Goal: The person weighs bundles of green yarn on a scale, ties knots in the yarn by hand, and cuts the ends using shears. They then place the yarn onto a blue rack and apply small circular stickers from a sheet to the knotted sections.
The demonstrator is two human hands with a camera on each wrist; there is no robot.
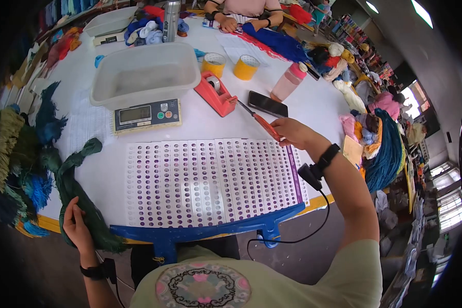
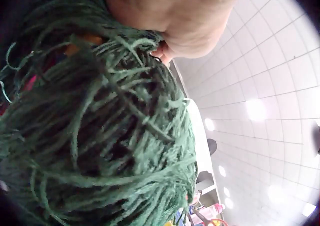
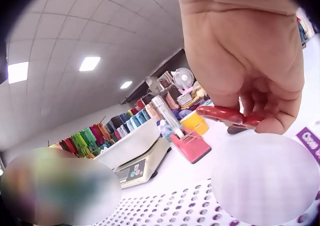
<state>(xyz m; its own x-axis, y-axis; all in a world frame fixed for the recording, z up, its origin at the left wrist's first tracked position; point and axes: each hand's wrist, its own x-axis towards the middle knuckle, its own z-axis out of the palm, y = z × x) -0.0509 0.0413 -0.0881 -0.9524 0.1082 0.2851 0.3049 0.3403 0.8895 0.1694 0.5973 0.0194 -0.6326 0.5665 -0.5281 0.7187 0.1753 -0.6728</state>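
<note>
In the head view my right hand (image 1: 295, 133) pinches the red-orange handle of a pair of scissors (image 1: 266, 124) over the right part of the dotted cards. Their dark blades point away, toward the red tape dispenser (image 1: 216, 95). The right wrist view shows the red handle (image 3: 225, 115) between thumb and fingers. At the table's near left, my left hand (image 1: 77, 226) lies against a dark green skein of yarn (image 1: 84, 197), fingers loosely extended. The skein hangs over the table edge. Close up, its loose strands (image 2: 110, 131) fill much of the left wrist view and partly cover the fingers.
White cards (image 1: 210, 179) with rows of purple dots lie behind a blue bar (image 1: 200, 232) at the near edge. Beyond are a scale (image 1: 147, 116), a clear plastic bin (image 1: 143, 72), a phone (image 1: 268, 104) and a pink bottle (image 1: 289, 82). Another person (image 1: 246, 7) sits opposite.
</note>
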